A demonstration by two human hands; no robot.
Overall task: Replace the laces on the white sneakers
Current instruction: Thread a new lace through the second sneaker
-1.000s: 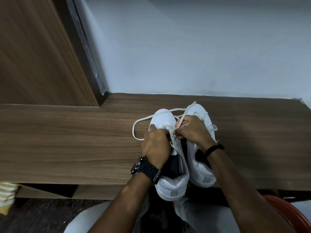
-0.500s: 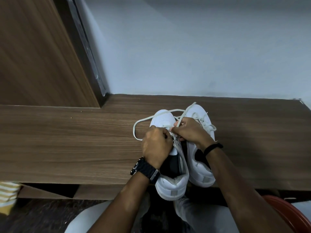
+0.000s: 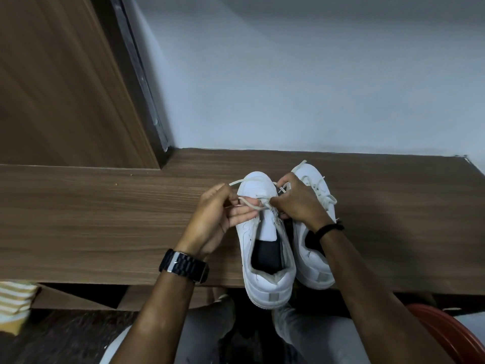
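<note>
Two white sneakers stand side by side, touching, at the near edge of a wooden shelf (image 3: 91,219), toes toward the pale wall (image 3: 315,74) and heels overhanging the edge above the person's lap. The left sneaker (image 3: 265,258) is thick-soled, with a grey tab on the heel; its mouth gapes open and shows a dark lining inside (nothing else can be made out in it). A cream lace (image 3: 249,203) crosses its upper eyelets and trails off to the left of the toe. The right sneaker (image 3: 313,266) is laced already, loose loops lying over its forefoot.

The left hand (image 3: 215,222), with a dark watch (image 3: 183,265) at the wrist, pinches the lace just left of the shoe with curled fingers. The right hand (image 3: 299,200), wearing a black wristband (image 3: 329,228), has its fingers curled down onto the lace at the eyelets, between the two shoes.
</note>
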